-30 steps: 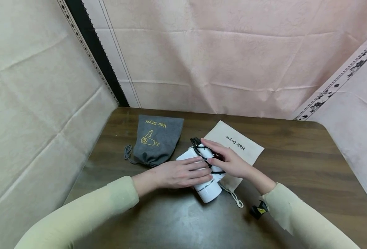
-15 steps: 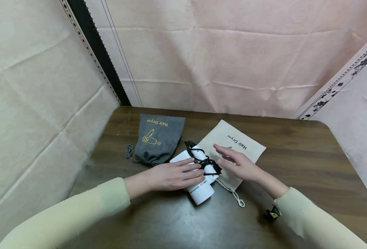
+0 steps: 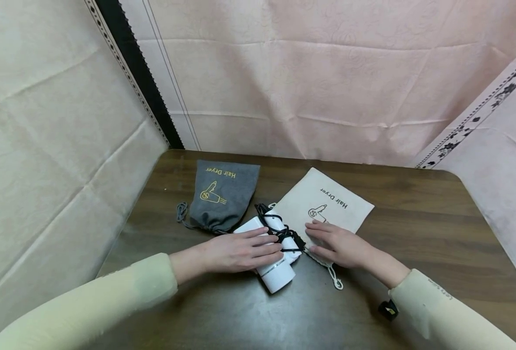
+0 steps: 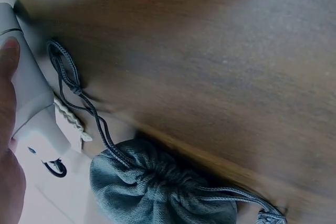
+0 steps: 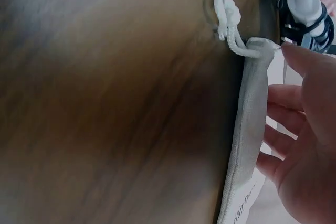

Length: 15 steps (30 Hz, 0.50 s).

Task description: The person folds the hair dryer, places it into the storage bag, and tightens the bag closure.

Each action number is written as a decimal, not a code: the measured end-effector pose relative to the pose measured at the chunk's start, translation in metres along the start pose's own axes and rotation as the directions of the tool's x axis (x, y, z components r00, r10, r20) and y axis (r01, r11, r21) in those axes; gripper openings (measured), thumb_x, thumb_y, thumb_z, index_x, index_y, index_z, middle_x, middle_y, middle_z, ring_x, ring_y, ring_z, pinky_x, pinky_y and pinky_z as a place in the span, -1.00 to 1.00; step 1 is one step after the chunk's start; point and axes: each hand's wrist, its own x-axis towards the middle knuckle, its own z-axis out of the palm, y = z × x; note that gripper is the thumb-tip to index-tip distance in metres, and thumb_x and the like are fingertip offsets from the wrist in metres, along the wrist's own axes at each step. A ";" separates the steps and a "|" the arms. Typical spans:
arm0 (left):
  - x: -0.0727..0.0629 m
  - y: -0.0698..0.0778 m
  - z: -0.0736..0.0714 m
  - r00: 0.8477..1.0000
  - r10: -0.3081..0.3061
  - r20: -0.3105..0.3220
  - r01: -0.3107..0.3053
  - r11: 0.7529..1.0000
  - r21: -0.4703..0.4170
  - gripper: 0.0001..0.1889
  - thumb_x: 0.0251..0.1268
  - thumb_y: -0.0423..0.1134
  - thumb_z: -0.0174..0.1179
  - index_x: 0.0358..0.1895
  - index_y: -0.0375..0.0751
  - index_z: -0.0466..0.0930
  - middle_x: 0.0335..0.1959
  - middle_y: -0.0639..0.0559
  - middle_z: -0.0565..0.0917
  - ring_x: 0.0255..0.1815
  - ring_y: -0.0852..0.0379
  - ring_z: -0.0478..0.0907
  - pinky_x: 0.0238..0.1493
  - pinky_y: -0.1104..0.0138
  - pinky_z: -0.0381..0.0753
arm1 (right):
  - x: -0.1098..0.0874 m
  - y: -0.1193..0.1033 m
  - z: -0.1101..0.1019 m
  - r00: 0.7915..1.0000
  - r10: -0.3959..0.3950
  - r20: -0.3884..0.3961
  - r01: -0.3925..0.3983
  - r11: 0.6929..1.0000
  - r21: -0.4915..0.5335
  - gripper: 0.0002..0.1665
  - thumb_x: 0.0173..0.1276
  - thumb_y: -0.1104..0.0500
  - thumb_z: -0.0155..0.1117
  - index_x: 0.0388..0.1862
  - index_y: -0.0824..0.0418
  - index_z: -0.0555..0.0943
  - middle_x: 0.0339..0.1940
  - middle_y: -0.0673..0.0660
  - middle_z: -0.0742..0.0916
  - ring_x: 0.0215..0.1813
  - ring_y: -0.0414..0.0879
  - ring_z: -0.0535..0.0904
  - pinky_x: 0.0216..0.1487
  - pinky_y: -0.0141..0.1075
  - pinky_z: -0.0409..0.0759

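A white hair dryer [image 3: 277,277] with a black cord [image 3: 279,238] wound on its handle lies mid-table. My left hand [image 3: 240,250] holds its barrel, fingers laid across the top; in the left wrist view the thumb [image 4: 9,56] presses its side. To the right lies a flat cream drawstring bag [image 3: 314,192], printed "Hair Dryer". My right hand [image 3: 343,245] rests on its lower part with fingers extended and spread. In the right wrist view the thumb [image 5: 296,59] is at the bag's edge, near its white drawstring [image 5: 228,22].
A grey drawstring bag [image 3: 227,187] with a yellow dryer print lies at the back left of the brown wooden table [image 3: 415,218]. Its grey cord [image 4: 68,72] trails on the wood. Pale cloth [image 3: 328,82] hangs behind the table and at both sides.
The hair dryer has slid left and slightly towards me under my left hand. My right hand has left the dryer's cord and moved right and down onto the cream bag.
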 end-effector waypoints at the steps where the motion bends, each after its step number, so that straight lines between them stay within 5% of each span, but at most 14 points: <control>1: 0.001 0.000 0.000 1.000 -0.001 0.000 0.001 1.000 -0.010 -0.40 0.54 -0.02 0.24 0.55 -0.11 0.43 0.51 -0.05 0.52 0.55 -0.01 0.44 0.60 0.06 0.34 | -0.001 0.002 -0.001 1.000 0.004 -0.006 -0.004 1.000 -0.014 -0.37 0.64 -0.02 0.26 0.49 0.34 0.55 0.55 0.27 0.56 0.61 0.28 0.38 0.54 0.22 0.36; 15: 0.011 -0.006 0.005 0.996 -0.011 0.086 0.020 0.994 -0.110 -0.37 0.59 -0.03 0.23 0.60 -0.14 0.38 0.57 -0.08 0.46 0.60 -0.04 0.38 0.62 0.08 0.31 | -0.015 0.029 -0.009 0.996 0.032 -0.081 -0.041 0.993 -0.109 -0.38 0.59 0.05 0.32 0.47 0.36 0.56 0.53 0.32 0.56 0.58 0.35 0.39 0.54 0.23 0.35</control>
